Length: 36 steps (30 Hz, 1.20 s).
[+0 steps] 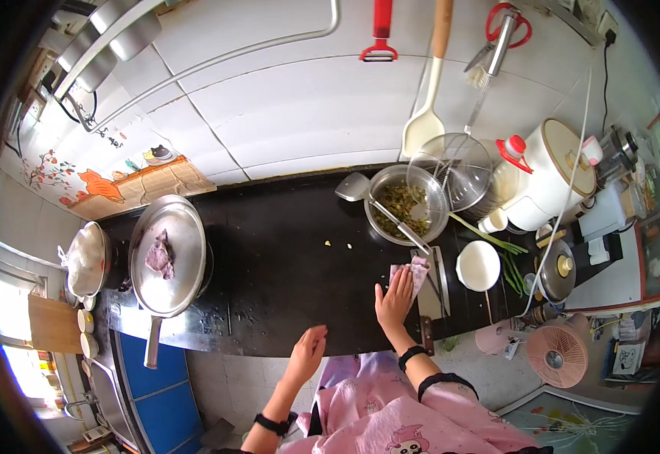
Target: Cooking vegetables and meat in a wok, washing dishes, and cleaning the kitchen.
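Observation:
My right hand (393, 301) lies with its fingers on a folded pink patterned cloth (418, 274), pressed on the black countertop (284, 284) beside a cleaver (433, 284). My left hand (308, 349) hovers at the counter's front edge, fingers together and somewhat bent, holding nothing visible. Small yellow and white scraps (328, 243) lie on the countertop beyond my hands. Behind the cloth stands a steel bowl (371, 218) of chopped greens, with a metal turner (392, 215) resting across it. At the left, a crumpled purplish cloth (160, 256) lies on a steel pan (179, 227).
A white bowl (478, 265) and long green stalks (511, 272) are right of the cleaver. A round wire strainer (466, 176) leans by the steel bowl. The pan's handle (152, 343) juts past the front edge. A lidded pot (557, 272) stands farther right.

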Each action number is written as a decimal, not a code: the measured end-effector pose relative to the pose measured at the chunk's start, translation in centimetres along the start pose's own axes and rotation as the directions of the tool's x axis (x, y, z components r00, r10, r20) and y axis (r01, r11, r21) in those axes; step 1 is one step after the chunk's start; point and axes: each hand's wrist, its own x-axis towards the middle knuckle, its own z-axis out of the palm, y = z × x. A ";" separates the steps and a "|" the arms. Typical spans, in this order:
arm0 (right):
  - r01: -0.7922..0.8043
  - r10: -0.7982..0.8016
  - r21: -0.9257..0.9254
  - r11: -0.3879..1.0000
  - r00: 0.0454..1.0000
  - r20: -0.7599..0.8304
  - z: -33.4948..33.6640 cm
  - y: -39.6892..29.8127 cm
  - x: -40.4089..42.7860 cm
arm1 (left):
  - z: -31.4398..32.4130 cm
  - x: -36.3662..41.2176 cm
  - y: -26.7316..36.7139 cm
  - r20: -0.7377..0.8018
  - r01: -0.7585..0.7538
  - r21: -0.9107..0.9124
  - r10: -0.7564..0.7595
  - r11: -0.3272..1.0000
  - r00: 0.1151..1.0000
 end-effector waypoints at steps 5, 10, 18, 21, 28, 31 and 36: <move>0.126 -0.126 0.081 0.989 0.992 -0.003 3.3 -5.4 6.9 | -3.1 -4.5 -2.0 -0.068 0.197 -0.051 -0.200 0.979 0.977; 0.518 -0.548 0.327 0.790 0.837 -0.002 6.1 -13.8 8.9 | -4.5 -6.9 -3.1 -0.040 0.292 -0.080 -0.296 0.953 0.954; 0.580 -0.833 0.701 0.415 0.551 0.038 4.2 -15.9 -0.7 | -7.5 -7.1 -2.8 -0.020 0.280 -0.090 -0.283 0.956 0.959; 0.560 -0.748 0.647 0.517 0.664 0.023 3.9 -13.1 -0.3 | -8.5 -6.3 -2.7 -0.055 0.218 -0.100 -0.224 0.971 0.973; 0.610 -0.628 0.154 0.777 0.740 0.242 5.6 -9.2 8.6 | -9.0 -7.6 -3.4 -0.253 0.232 -0.131 -0.259 0.964 0.932; 0.609 -0.622 0.131 0.783 0.755 0.206 9.9 -12.2 13.1 | -7.9 -9.4 -3.1 -0.308 0.314 -0.209 -0.367 0.926 0.878; 0.685 -0.734 0.285 0.670 0.668 0.120 13.0 -20.8 17.1 | -3.9 -13.3 -3.5 -0.350 0.408 -0.285 -0.490 0.867 0.798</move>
